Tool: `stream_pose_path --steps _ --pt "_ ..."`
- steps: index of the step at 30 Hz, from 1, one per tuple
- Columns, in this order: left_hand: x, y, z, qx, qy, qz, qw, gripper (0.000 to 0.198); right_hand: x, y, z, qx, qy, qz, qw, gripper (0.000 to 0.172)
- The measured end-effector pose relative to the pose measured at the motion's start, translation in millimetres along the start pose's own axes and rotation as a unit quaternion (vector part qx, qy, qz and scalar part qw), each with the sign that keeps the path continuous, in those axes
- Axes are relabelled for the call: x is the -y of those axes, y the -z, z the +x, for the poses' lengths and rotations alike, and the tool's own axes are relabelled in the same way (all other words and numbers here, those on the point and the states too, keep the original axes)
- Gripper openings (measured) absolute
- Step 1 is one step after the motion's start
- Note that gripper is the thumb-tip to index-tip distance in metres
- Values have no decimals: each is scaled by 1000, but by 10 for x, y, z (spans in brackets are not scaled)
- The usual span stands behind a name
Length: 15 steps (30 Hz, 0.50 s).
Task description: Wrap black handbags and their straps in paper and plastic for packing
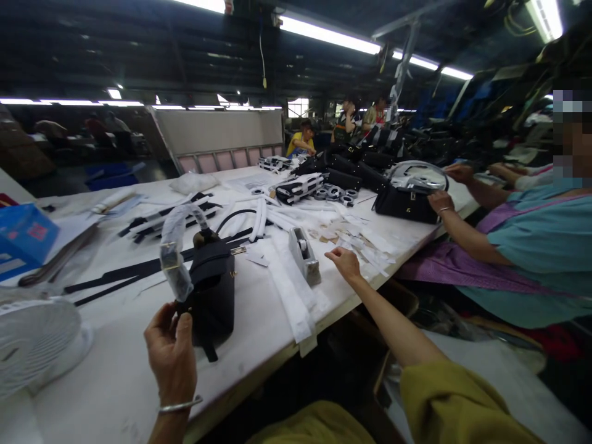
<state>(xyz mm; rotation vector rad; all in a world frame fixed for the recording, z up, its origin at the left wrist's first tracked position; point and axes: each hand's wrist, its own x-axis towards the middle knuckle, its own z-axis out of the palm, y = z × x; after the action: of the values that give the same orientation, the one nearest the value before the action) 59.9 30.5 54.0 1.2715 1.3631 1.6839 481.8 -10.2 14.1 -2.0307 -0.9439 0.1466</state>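
My left hand (173, 348) grips the near edge of a black handbag (213, 290) standing on the table, thumb and fingers closed on its side. The bag's handle (176, 253) is wrapped in clear plastic and arches up. A gold-coloured clasp (238, 250) shows on the bag's front. To the right, my right hand (345, 264) is held above the table edge with fingertips pinched together; whatever lies between them is too small to make out. Just left of that hand stands a grey tape dispenser (304, 256), apart from the fingers.
White padding strips (287, 283) lie between bag and dispenser. A fan (37, 339) stands at left near a blue box (28, 237). On the right, a co-worker (522, 234) handles another black handbag (407, 200). Black bags (346, 166) are piled at the back.
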Motion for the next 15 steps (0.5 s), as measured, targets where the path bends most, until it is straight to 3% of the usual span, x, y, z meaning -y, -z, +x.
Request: stream_pose_path --steps 5,8,15 --pt "129 249 -112 -2 41 44 998 63 -35 -286 263 22 -25 -58 998 21" --pt "155 379 -150 -10 56 62 996 64 -80 -376 285 23 -39 -65 997 8" --pt "155 522 -219 1 69 81 994 69 -93 -221 282 -20 -47 19 999 18"
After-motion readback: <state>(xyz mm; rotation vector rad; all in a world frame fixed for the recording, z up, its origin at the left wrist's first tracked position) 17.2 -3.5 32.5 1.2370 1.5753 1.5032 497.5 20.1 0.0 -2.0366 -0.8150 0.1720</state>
